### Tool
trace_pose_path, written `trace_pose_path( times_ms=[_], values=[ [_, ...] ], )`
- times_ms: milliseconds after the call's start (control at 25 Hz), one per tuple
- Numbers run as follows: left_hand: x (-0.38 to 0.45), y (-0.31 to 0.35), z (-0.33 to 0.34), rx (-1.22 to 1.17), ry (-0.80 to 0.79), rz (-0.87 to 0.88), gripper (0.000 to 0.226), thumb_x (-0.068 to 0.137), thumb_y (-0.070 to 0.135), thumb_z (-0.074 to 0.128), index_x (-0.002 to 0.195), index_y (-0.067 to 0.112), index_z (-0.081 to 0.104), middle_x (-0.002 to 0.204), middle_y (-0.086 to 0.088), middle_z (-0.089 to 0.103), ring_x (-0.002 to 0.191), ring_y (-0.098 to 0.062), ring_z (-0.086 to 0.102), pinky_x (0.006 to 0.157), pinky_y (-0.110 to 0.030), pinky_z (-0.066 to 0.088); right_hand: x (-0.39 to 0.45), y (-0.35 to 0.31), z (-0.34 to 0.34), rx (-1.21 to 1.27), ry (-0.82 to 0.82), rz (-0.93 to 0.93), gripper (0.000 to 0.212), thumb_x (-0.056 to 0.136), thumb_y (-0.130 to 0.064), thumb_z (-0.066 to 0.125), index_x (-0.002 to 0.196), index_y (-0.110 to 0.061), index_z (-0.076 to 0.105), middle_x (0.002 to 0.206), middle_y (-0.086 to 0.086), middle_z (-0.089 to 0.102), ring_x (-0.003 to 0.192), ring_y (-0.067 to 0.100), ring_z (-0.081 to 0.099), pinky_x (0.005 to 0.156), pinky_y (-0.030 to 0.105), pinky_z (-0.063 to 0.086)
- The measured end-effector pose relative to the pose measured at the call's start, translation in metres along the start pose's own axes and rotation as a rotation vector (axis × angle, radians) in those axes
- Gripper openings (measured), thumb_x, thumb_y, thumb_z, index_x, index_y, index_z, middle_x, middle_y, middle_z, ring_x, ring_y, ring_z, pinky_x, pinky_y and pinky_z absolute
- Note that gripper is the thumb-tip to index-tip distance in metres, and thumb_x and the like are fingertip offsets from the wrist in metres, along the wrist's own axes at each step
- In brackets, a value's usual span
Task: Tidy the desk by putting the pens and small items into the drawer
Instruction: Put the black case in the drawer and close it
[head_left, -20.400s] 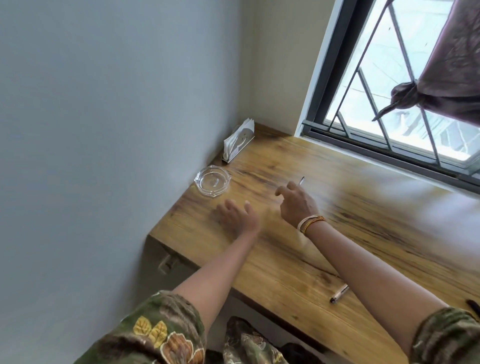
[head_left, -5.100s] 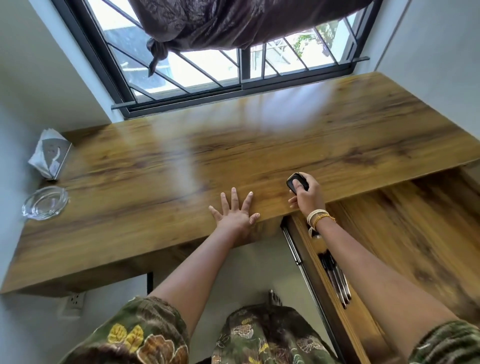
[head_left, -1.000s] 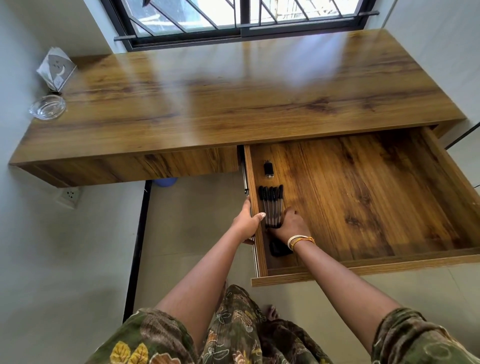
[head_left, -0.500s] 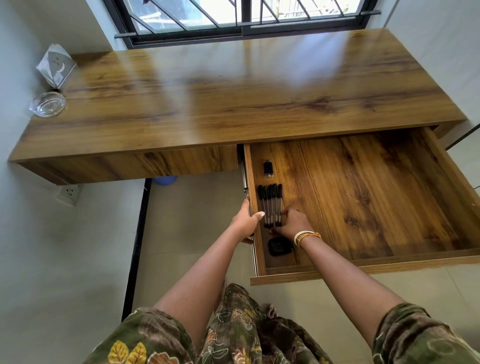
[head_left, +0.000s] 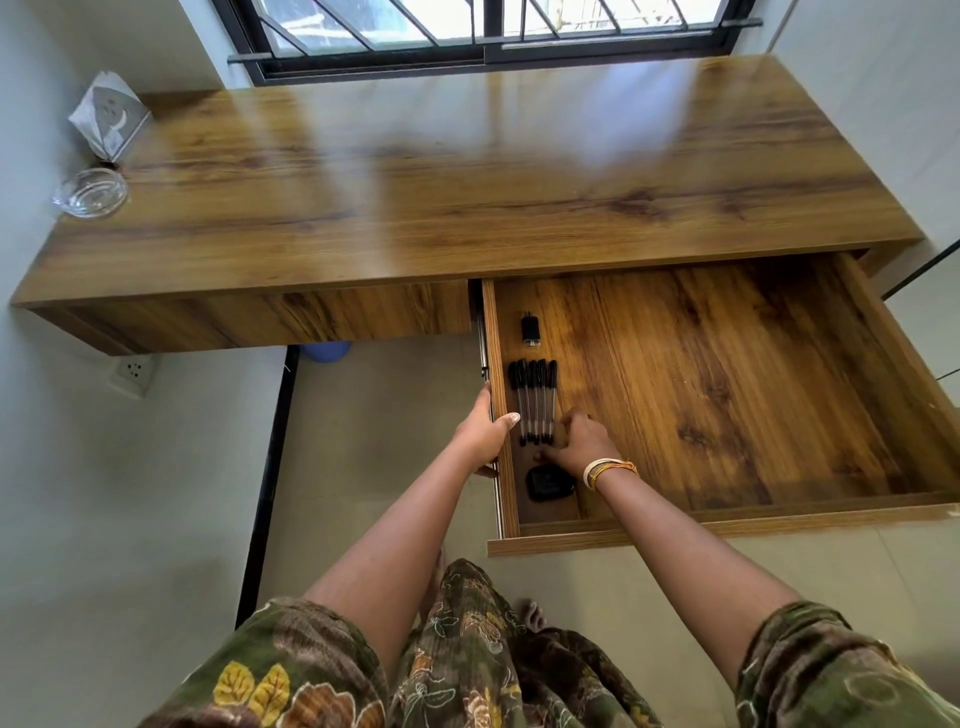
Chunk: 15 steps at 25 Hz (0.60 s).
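The wide wooden drawer (head_left: 727, 525) stands pulled far out from under the right half of the desk (head_left: 415, 208). Along its left side lie several black pens (head_left: 534, 400) in a neat row, a small black plug-like item (head_left: 530, 328) behind them and a flat black case (head_left: 548, 483) in front. My left hand (head_left: 485, 434) grips the drawer's left wall (head_left: 500, 364), thumb over the top. My right hand (head_left: 579, 441) rests inside the drawer, fingers spread at the near ends of the pens, holding nothing.
A glass ashtray (head_left: 91, 191) and a napkin holder (head_left: 106, 119) stand at the desk's far left. A barred window (head_left: 483, 31) runs behind the desk. A wall socket (head_left: 132, 370) and a blue object (head_left: 324, 349) sit under the desk's left part.
My right hand has let go of the black case, which now lies at the drawer's front left, and moved up to the pens' near ends. My left hand stays on the drawer wall.
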<state>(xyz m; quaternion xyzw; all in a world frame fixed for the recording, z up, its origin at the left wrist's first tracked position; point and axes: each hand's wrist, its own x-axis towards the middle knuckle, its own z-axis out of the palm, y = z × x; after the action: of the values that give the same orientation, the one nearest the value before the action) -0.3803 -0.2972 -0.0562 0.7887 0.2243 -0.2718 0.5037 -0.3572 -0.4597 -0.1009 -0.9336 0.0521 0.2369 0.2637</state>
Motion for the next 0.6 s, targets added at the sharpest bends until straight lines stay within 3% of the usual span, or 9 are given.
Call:
trace_pose_path(
  times_ms=[280, 440, 600],
  values=[
    [-0.012, 0.011, 0.024, 0.169, 0.113, -0.112, 0.064, 0.103, 0.024, 0.031, 0.154, 0.022, -0.008, 0.151, -0.017, 0.037, 0.13, -0.036, 0.045, 0.106, -0.049, 0.041, -0.021, 0.026, -0.012, -0.02, 0.048, 0.045, 0.056, 0.084, -0.047, 0.064, 0.122, -0.008, 0.051, 0.116, 0.013, 0.061, 0.103, 0.029, 0.06, 0.08, 0.033, 0.048],
    [-0.017, 0.011, 0.033, 0.258, 0.185, -0.044, 0.062, 0.099, 0.012, 0.035, 0.153, 0.012, 0.005, 0.137, -0.02, 0.052, 0.118, -0.035, 0.056, 0.098, -0.043, 0.046, -0.027, 0.043, -0.013, -0.041, -0.035, 0.15, 0.066, 0.08, -0.05, 0.065, 0.125, -0.004, 0.051, 0.123, 0.016, 0.057, 0.11, 0.033, 0.056, 0.089, 0.038, 0.047],
    [-0.018, 0.008, 0.031, 0.343, 0.191, -0.02, 0.061, 0.099, 0.012, 0.034, 0.153, 0.013, 0.006, 0.135, -0.018, 0.054, 0.117, -0.034, 0.057, 0.096, -0.041, 0.047, -0.035, 0.047, -0.012, -0.015, -0.059, 0.195, 0.068, 0.082, -0.044, 0.067, 0.13, -0.001, 0.046, 0.13, 0.02, 0.051, 0.117, 0.036, 0.052, 0.095, 0.04, 0.045]
  ],
)
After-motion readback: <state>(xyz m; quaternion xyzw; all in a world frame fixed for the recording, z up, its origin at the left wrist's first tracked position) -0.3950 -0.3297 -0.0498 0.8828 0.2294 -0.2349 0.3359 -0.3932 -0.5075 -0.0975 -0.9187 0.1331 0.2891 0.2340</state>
